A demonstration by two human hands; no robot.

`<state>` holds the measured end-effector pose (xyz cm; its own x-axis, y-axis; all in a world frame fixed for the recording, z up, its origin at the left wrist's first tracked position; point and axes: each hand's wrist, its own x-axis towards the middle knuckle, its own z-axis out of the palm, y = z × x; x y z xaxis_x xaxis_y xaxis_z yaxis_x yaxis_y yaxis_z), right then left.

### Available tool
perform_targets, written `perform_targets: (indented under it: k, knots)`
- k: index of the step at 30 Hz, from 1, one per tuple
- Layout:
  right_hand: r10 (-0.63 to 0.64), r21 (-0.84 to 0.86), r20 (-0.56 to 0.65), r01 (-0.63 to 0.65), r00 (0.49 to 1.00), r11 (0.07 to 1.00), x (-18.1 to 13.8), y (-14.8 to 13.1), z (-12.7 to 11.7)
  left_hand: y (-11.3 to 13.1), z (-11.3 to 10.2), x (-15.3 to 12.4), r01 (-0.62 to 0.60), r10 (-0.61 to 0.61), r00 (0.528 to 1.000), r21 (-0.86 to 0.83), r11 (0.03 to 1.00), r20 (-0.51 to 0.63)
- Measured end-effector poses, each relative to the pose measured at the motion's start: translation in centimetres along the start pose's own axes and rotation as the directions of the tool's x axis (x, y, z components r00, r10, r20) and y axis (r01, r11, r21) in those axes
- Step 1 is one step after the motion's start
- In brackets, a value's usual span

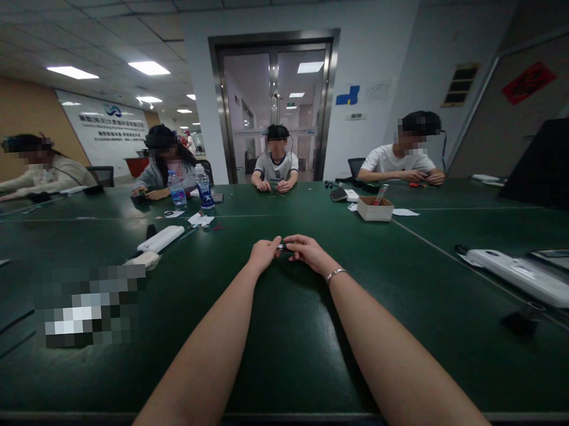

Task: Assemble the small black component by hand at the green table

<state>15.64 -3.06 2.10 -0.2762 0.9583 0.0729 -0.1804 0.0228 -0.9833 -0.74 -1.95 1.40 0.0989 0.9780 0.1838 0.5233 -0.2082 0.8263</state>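
Observation:
Out over the green table [292, 341], both arms reach forward and the hands meet at a small object [281, 246], shiny and dark, too small for me to tell its kind. My left hand [264, 255] is closed, pinching one side of it between thumb and fingers. From the other side, my right hand [308, 250] pinches it too, with a silver bracelet on that wrist. The fingers cover part of the object.
A box [375, 209] stands ahead to the right. Two bottles [204, 187] stand ahead to the left, behind paper scraps [201, 219]. White power strips [529, 278] lie at both sides, with a dark brush-like item [525, 320] at right. Several people sit around the table.

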Motion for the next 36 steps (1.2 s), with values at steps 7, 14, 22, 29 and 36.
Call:
perform_targets:
  k: [7,14,22,29,36]
  knots:
    - [0.007,-0.046,-0.018,-0.008,1.0,0.999,0.11,0.2,-0.01,0.0,0.15,0.07,-0.028,0.027,1.0,0.073,0.997,0.016]
    - [-0.012,-0.107,0.028,0.015,1.0,0.994,0.24,0.38,-0.13,0.22,-0.01,-0.28,-0.036,0.034,0.999,0.089,0.995,0.023]
    - [-0.04,-0.187,0.056,0.05,0.998,0.981,0.27,0.33,0.17,-0.12,0.16,-0.12,-0.047,0.047,0.998,0.016,0.999,0.031]
    - [-0.061,-0.221,0.056,0.072,0.997,0.972,0.13,0.19,0.35,0.0,0.22,-0.3,-0.08,0.078,0.996,0.048,0.996,0.048]
    - [-0.068,-0.236,0.057,0.08,0.996,0.968,0.23,0.22,0.31,0.35,0.2,-0.5,-0.107,0.103,0.993,0.062,0.992,0.063]
